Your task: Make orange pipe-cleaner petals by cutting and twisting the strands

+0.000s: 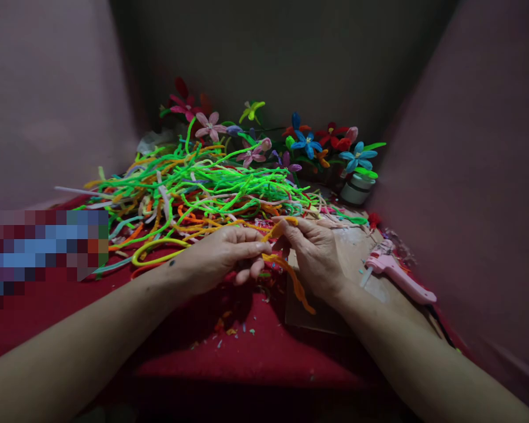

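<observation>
Between my two hands is an orange pipe cleaner [294,282], bent, with one length hanging down below the fingers. My left hand [231,254] is closed on it, thumb and fingertips pinching together. My right hand [312,252] grips the upper part, and a short orange end shows above its thumb. The fingers hide where the strands meet. Just beyond the hands lies a big tangled heap of pipe cleaners [247,179], mostly bright green, with orange, yellow and pink among them.
Behind the heap stand several pipe-cleaner flowers, among them a pink flower [210,126] and a blue flower [307,144]. A small jar [357,189] is at the back right. A pink glue gun [401,273] lies on a board [352,252]. Scraps litter the red cloth [264,352].
</observation>
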{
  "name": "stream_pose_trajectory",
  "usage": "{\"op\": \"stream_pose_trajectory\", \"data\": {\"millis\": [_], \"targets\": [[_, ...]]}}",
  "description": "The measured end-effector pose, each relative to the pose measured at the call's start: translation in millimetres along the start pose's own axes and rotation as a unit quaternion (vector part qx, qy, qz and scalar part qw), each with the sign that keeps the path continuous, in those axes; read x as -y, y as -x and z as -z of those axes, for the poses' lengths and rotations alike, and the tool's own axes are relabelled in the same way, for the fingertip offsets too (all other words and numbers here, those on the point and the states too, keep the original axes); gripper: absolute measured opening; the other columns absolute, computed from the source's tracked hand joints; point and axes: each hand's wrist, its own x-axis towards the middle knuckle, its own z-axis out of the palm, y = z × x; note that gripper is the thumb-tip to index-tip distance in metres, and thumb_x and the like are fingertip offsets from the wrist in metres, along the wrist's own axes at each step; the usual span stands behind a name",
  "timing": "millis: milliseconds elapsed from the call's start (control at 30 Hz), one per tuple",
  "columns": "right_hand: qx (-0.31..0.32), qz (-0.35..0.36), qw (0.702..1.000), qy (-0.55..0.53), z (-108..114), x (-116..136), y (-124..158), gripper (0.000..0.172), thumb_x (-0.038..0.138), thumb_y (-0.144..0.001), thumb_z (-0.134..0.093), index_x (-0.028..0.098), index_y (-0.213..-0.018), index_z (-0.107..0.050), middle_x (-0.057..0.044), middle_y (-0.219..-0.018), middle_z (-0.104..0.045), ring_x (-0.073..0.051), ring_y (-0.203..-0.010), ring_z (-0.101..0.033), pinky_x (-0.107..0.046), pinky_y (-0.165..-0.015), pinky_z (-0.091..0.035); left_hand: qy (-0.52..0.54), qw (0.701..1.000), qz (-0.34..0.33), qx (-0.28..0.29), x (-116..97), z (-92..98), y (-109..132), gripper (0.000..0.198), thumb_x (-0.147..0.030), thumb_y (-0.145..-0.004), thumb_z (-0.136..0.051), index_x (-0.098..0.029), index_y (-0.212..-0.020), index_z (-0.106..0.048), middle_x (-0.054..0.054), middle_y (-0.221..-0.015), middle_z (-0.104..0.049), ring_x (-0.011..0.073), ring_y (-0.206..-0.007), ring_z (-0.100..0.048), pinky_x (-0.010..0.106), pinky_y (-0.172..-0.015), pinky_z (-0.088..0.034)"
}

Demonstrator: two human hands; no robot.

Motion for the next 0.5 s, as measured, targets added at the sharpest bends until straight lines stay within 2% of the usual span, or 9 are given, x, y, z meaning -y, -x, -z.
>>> {"op": "stream_pose_trajectory", "data": {"millis": [67, 100, 167, 233, 267, 333, 400, 467, 500], "targets": [[-0.012, -0.007, 1.0, -0.009, 0, 1, 0, 0.027, 0.04, -0.08, -0.058, 0.015, -0.071, -0.066, -0.001, -0.059, -0.06, -0.009, -0.049, -0.052, -0.022, -0.048, -0.043, -0.112, 0.993, -0.019, -0.031, 0, -1.8, -1, 0.024, -0.032, -0.087, -0.046, -0.016, -0.068, -0.048, -0.002, -0.057, -0.057, 0.005, -0.038, -0.042, 0.019, -0.043, -0.029], [-0.012, -0.014, 1.0, -0.02, 0, 1, -1, 0.028, 0.04, -0.079, -0.058, 0.015, -0.069, -0.064, 0.0, -0.058, -0.059, -0.01, -0.049, -0.052, -0.022, -0.048, -0.043, -0.179, 0.981, -0.041, -0.065, 2, -3.2, -3, 0.023, -0.03, -0.087, -0.044, -0.017, -0.068, -0.047, -0.002, -0.055, -0.055, 0.0061, -0.039, -0.043, 0.02, -0.044, -0.03], [-0.009, -0.032, 0.999, -0.038, 0, -1, -2, 0.029, 0.041, -0.08, -0.057, 0.015, -0.068, -0.063, 0.0, -0.058, -0.058, -0.01, -0.05, -0.052, -0.023, -0.049, -0.045, -0.305, 0.935, -0.102, -0.148, 6, -6.1, -6, 0.021, -0.025, -0.085, -0.044, -0.018, -0.065, -0.045, -0.004, -0.052, -0.05, 0.0078, -0.043, -0.042, 0.021, -0.047, -0.03], [-0.009, -0.025, 0.999, -0.022, 0, -3, -2, 0.029, 0.041, -0.082, -0.054, 0.016, -0.073, -0.065, -0.001, -0.061, -0.059, -0.011, -0.053, -0.054, -0.024, -0.051, -0.046, -0.374, 0.895, -0.15, -0.194, 10, -7.4, -8, 0.019, -0.022, -0.083, -0.045, -0.018, -0.064, -0.046, -0.004, -0.052, -0.048, 0.0088, -0.046, -0.043, 0.022, -0.051, -0.031], [-0.015, 0.0, 1.0, 0.003, 0, -3, -1, 0.027, 0.04, -0.083, -0.052, 0.016, -0.08, -0.065, -0.002, -0.066, -0.06, -0.012, -0.057, -0.055, -0.025, -0.053, -0.047, -0.378, 0.891, -0.156, -0.198, 11, -6.9, -9, 0.019, -0.023, -0.083, -0.045, -0.019, -0.065, -0.047, -0.004, -0.052, -0.049, 0.009, -0.046, -0.043, 0.022, -0.051, -0.031], [-0.048, 0.099, 0.991, 0.081, 1, -4, 1, 0.025, 0.034, -0.086, -0.049, 0.018, -0.099, -0.063, -0.005, -0.082, -0.062, -0.014, -0.072, -0.058, -0.027, -0.065, -0.048, -0.334, 0.911, -0.137, -0.197, 12, -3.1, -10, 0.02, -0.029, -0.085, -0.043, -0.019, -0.068, -0.049, -0.004, -0.051, -0.051, 0.0091, -0.044, -0.043, 0.021, -0.05, -0.033], [-0.082, 0.218, 0.958, 0.165, 2, -2, 6, 0.03, 0.028, -0.088, -0.046, 0.018, -0.114, -0.055, -0.007, -0.091, -0.061, -0.016, -0.082, -0.057, -0.03, -0.075, -0.047, -0.272, 0.933, -0.116, -0.205, 11, 3.6, -12, 0.021, -0.034, -0.084, -0.045, -0.019, -0.072, -0.051, -0.004, -0.053, -0.053, 0.0099, -0.045, -0.046, 0.021, -0.05, -0.036], [-0.057, 0.308, 0.923, 0.225, 2, 1, 12, 0.029, 0.025, -0.09, -0.043, 0.018, -0.116, -0.051, -0.007, -0.089, -0.06, -0.016, -0.082, -0.057, -0.031, -0.076, -0.047, -0.255, 0.936, -0.122, -0.211, 9, 10.8, -17, 0.022, -0.036, -0.081, -0.048, -0.018, -0.073, -0.056, -0.002, -0.061, -0.057, 0.0125, -0.056, -0.053, 0.022, -0.058, -0.041], [-0.013, 0.358, 0.9, 0.248, 1, 2, 14, 0.026, 0.024, -0.09, -0.041, 0.017, -0.112, -0.052, -0.007, -0.088, -0.061, -0.016, -0.08, -0.057, -0.03, -0.074, -0.047, -0.271, 0.929, -0.133, -0.214, 8, 13.7, -22, 0.022, -0.037, -0.079, -0.049, -0.017, -0.074, -0.059, -0.001, -0.066, -0.059, 0.0142, -0.064, -0.055, 0.023, -0.063, -0.042]]}}
